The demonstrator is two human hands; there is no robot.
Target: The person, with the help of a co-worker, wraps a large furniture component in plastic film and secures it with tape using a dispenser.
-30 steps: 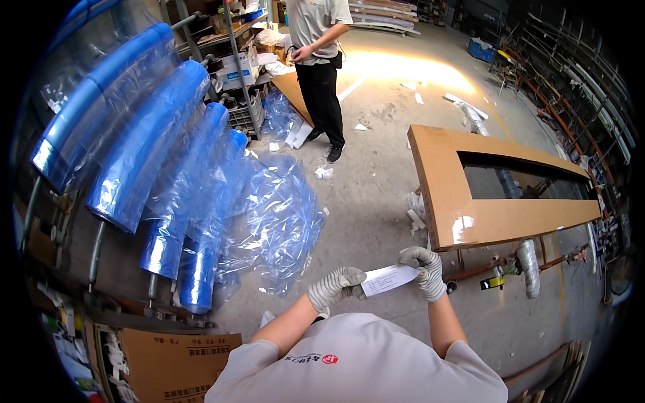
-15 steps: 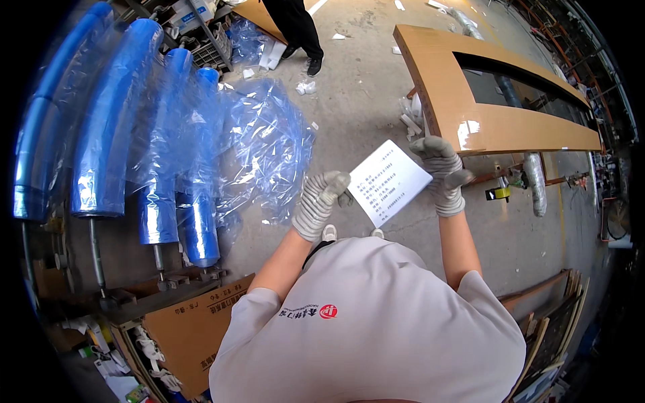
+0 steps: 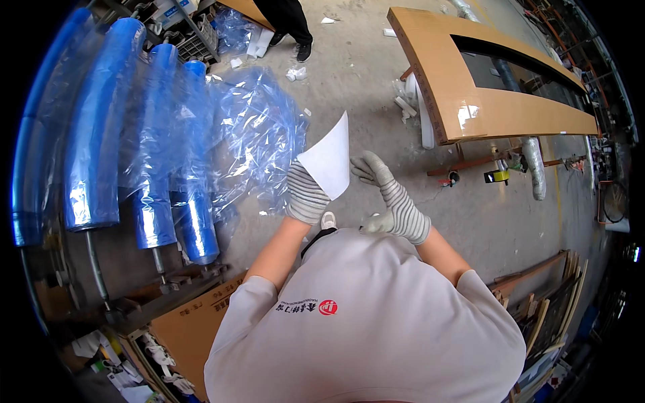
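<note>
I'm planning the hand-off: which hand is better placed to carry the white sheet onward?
Left. The left hand already grips the white sheet at its lower corner, holding it upright. The right hand is open beside it, fingers spread, apparently off the paper.

- The left hand (image 3: 306, 195), in a striped work glove, was raised before the chest, fingers curled shut in a pinch.
- The right hand (image 3: 390, 195), gloved alike, stood just beside it, fingers spread open and loose.
- Both forearms were bare, elbows bent.
</note>
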